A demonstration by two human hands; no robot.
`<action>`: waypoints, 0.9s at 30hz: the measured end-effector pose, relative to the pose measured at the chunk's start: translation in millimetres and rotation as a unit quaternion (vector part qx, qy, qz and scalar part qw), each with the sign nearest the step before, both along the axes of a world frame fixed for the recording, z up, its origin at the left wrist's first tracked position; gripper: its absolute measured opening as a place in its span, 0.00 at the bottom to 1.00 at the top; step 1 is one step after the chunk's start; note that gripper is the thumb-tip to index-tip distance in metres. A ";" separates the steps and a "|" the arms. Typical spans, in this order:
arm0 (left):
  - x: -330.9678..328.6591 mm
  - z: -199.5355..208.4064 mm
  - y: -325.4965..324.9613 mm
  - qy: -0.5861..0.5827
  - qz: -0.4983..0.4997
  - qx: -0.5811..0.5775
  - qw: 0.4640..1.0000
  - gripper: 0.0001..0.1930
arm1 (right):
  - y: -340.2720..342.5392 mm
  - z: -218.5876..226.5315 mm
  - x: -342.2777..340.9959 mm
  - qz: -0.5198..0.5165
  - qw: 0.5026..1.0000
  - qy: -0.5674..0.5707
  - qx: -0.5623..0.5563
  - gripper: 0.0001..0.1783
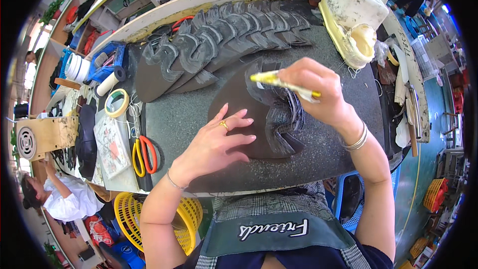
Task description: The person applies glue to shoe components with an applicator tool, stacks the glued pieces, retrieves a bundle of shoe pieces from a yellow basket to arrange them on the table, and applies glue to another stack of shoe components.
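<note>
A stack of dark brown cut pieces (234, 97) lies on the speckled grey tabletop (174, 119), its notched edges smeared with something whitish. My left hand (219, 142) rests on the top piece with fingers spread, a ring on one finger. In my right hand (316, 87) is a yellow-handled brush (271, 77), its tip at the far edge of the stack. My fingers hide part of its handle. Beyond, a long fanned row of similar dark pieces (214, 45) overlaps across the back of the table, also whitish along the cut edges.
At back right stands a glue-crusted white container (353, 5) in a yellowish tray (333, 35). To the left lie scissors (144, 154), a tape roll (116, 102), a thread spool (110, 81) and a blue bin (107, 62). A yellow basket (129, 214) sits below the front edge; another person (69, 197) is at far left.
</note>
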State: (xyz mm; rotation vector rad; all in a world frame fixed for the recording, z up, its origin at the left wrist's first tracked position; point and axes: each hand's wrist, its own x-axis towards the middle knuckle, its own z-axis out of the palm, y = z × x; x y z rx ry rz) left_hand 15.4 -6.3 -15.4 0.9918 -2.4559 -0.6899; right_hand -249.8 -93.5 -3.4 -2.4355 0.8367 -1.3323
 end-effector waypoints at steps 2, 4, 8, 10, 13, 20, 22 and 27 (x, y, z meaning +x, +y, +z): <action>2.1 1.3 -0.9 -0.004 -0.006 0.006 1.000 0.24 | 5.2 -13.1 -25.9 0.085 0.995 0.036 0.046 0.13; 6.0 2.1 -3.1 -0.002 -0.031 -0.003 1.000 0.26 | 27.0 -25.9 -54.3 0.038 0.996 0.015 0.076 0.13; -1.3 -8.8 3.7 -0.009 -0.029 -0.081 0.996 0.28 | 80.9 -31.1 -68.4 0.043 0.990 -0.037 0.128 0.07; -15.3 -5.0 9.7 -0.076 0.023 -0.146 0.986 0.27 | 86.8 -31.6 -63.1 -0.010 0.989 -0.091 0.117 0.07; -23.2 -10.1 15.1 -0.022 0.114 -0.095 0.989 0.27 | 88.0 -28.1 -63.9 -0.081 0.973 -0.114 0.184 0.07; -12.9 -17.1 -23.1 0.279 0.347 0.204 0.872 0.12 | 40.9 4.1 -33.2 -0.054 0.975 -0.206 0.062 0.09; -5.9 -24.9 -26.7 0.298 0.343 0.224 0.862 0.12 | 23.7 3.0 -10.0 0.066 0.991 -0.107 -0.044 0.13; -0.8 -26.6 -25.5 0.398 0.349 0.289 0.798 0.10 | 35.4 -16.3 -29.5 0.058 0.995 -0.015 0.078 0.15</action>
